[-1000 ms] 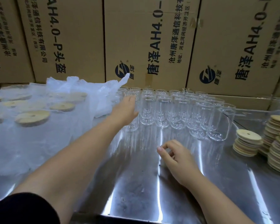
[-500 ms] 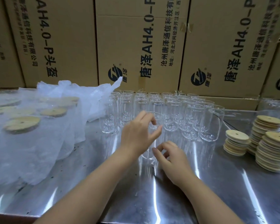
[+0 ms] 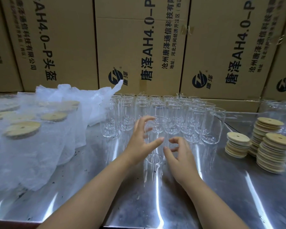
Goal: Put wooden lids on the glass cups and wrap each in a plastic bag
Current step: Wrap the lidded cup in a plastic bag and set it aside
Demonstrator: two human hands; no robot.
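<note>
With the lidding step in hand, my left hand (image 3: 139, 143) kept its grip curled round a clear glass cup (image 3: 157, 129) standing on the shiny steel table (image 3: 139, 199), while whether my curled right hand (image 3: 180, 154) touched it I could not tell, and next I judged I needed a round wooden lid from the stacks (image 3: 271, 152) on the right.

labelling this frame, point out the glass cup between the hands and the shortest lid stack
glass cup (image 3: 153, 155): head view, lower side wall
shortest lid stack (image 3: 238, 138): head view, top lid's face

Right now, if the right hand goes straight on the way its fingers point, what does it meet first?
Most likely the glass cup that the left hand grips, just ahead of the right hand. Behind it stand the other cups. Depth is hard to judge through clear glass.
</note>
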